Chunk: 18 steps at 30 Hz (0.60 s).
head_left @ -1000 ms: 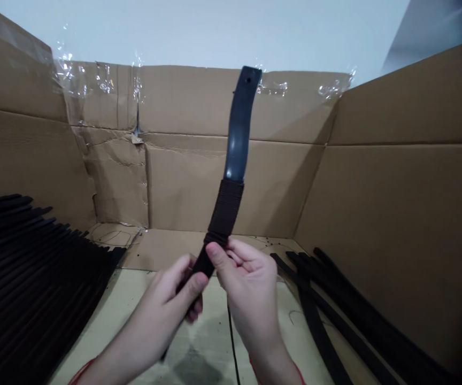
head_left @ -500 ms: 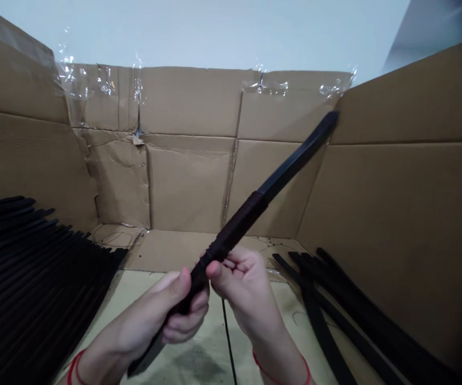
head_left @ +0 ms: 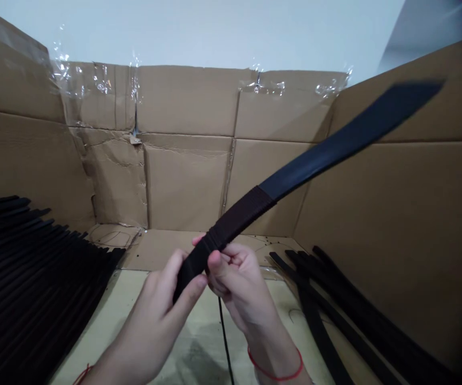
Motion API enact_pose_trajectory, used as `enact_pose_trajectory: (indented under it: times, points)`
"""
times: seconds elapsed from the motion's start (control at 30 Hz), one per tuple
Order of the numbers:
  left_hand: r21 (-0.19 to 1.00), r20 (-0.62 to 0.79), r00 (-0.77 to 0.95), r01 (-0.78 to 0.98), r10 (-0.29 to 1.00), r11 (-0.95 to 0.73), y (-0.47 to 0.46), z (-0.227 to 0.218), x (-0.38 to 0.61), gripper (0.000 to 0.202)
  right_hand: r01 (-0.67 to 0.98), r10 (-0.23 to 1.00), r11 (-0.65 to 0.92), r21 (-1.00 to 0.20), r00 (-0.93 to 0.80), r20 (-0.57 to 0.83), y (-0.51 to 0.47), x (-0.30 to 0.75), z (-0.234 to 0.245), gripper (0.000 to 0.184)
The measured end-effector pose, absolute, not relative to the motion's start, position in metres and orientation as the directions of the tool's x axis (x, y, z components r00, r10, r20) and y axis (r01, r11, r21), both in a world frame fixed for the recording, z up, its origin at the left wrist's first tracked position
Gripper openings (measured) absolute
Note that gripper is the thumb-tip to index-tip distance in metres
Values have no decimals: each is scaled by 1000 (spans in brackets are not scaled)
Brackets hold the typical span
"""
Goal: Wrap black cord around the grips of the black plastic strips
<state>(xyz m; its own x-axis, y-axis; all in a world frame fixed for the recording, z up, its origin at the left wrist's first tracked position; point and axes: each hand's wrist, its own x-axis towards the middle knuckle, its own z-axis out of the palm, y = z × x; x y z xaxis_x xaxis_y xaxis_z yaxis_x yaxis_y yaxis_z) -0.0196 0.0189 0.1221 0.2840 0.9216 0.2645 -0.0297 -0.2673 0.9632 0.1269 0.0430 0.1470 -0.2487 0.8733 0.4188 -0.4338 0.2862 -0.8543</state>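
Note:
A long, flat, curved black strip (head_left: 323,155) slants up to the right in front of me, with dark brown cord (head_left: 243,214) wound tightly round its middle. My left hand (head_left: 154,310) grips the lower part of the strip, thumb on the near side and fingers behind. Just below the winding, my right hand (head_left: 241,283) is closed at the strip's edge with thumb and fingers pinched together. From beneath my right hand, a thin dark cord (head_left: 225,342) runs down; whether my fingers hold it is hidden. The strip's lower end is covered by my left hand.
Many similar black strips (head_left: 34,289) lie in a dense row at the left. Several more black strips (head_left: 327,305) lie at the right. Cardboard walls (head_left: 186,182) with clear tape enclose the pale work surface (head_left: 135,294) on three sides.
The strip has turned about its length, so its broad face now shows and its upper end reaches farther right. My left hand has rolled over with it; my right hand stays near the winding.

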Motion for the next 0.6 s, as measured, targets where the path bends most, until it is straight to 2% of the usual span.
enact_pose_trajectory:
  times: [0.07,0.1,0.13,0.2,0.27,0.33,0.43,0.6]
  points:
    - [985,152,566,-158,810,-75,20,123,-22,51,-430,845,286,-856,-308,437,40,126,150,38]
    - [980,137,644,-198,753,-10,21,123,-22,54,-411,849,338,-847,-254,462,38,125,151,36]
    - [978,147,647,-209,749,-12,22,122,-21,55,-382,858,402,-832,-159,488,37,124,152,32]
    - [970,237,448,-151,862,-188,24,120,-18,52,-342,863,469,-814,-21,505,35,122,153,28]
    - [947,321,276,-81,906,-311,25,118,-15,53,-369,877,400,-839,-114,467,36,121,152,29]
    - [968,251,358,-118,899,-223,27,116,-17,58,-397,870,306,-865,-253,423,37,121,151,33]
    - [979,109,580,-201,807,13,32,113,-28,63,-425,889,277,-862,-227,398,37,120,149,33]
    - [921,145,736,-344,661,182,38,111,-36,65,-493,841,189,-849,-365,399,31,110,149,28]
